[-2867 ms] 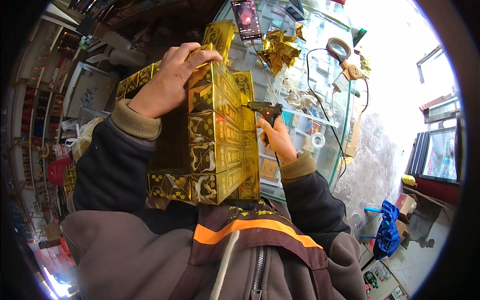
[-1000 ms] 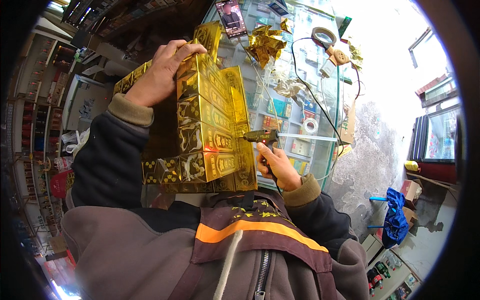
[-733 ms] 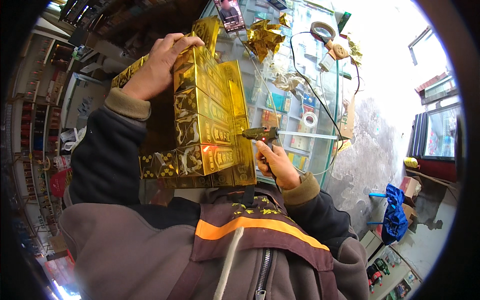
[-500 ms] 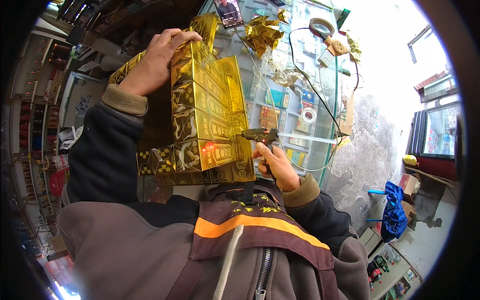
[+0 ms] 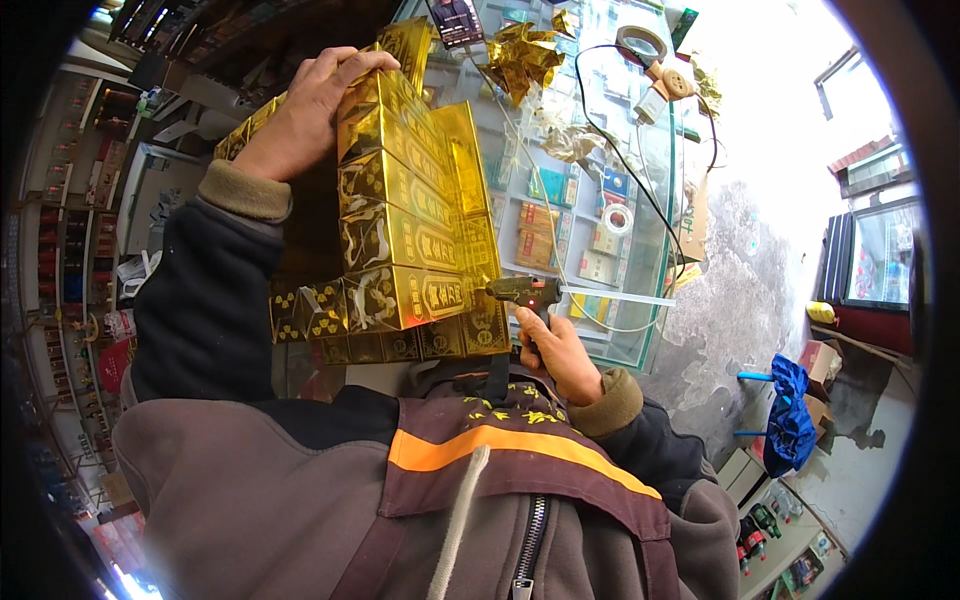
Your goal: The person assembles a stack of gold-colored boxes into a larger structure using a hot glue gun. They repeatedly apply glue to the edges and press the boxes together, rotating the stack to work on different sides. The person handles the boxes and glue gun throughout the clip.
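Observation:
A block of shiny gold boxes (image 5: 400, 210), joined in rows, stands on the glass counter in front of me. My left hand (image 5: 315, 110) is curled over its far top edge, thumb and fingers gripping the gold foil surface. In my right hand (image 5: 562, 352) is a black glue gun (image 5: 525, 291), a clear glue stick (image 5: 620, 298) jutting from its back. Its nozzle points left at the right side of the gold block, close to a lower gold ledge; whether it touches, I cannot tell. A small red light glows on the gun.
Under the glass counter (image 5: 520, 190) lie several small packs. On it are crumpled gold foil (image 5: 525, 65), a roll of tape (image 5: 640, 45), a small white roll (image 5: 617, 219), a phone (image 5: 456, 22) and a power plug (image 5: 672, 85) with a black cable. Shelves (image 5: 75, 240) line the left.
The glue gun has moved slightly toward me and to the right along the gold block. My left hand keeps its grip; the block sits a little higher in view.

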